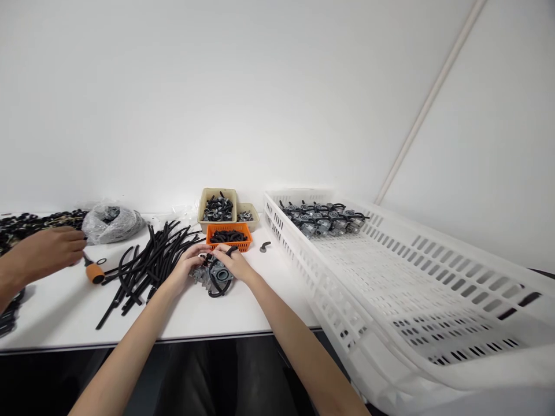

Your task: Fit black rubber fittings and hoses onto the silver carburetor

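In the head view, a grey metal carburetor with a black hose looped around it rests on the white table. My left hand closes on its left side, fingers bent over the top. My right hand grips its upper right, close to a short black hose piece. Both sets of fingertips meet at the far side of the carburetor, where their exact hold is partly hidden. Directly beyond them sits an orange basket of small black parts. A small black elbow-shaped piece lies to the right.
Loose black hoses spread left of my hands. A co-worker's hand is near an orange-handled tool and a plastic bag. Beige bins hold small parts. On the right, a large white crate contains several carburetors.
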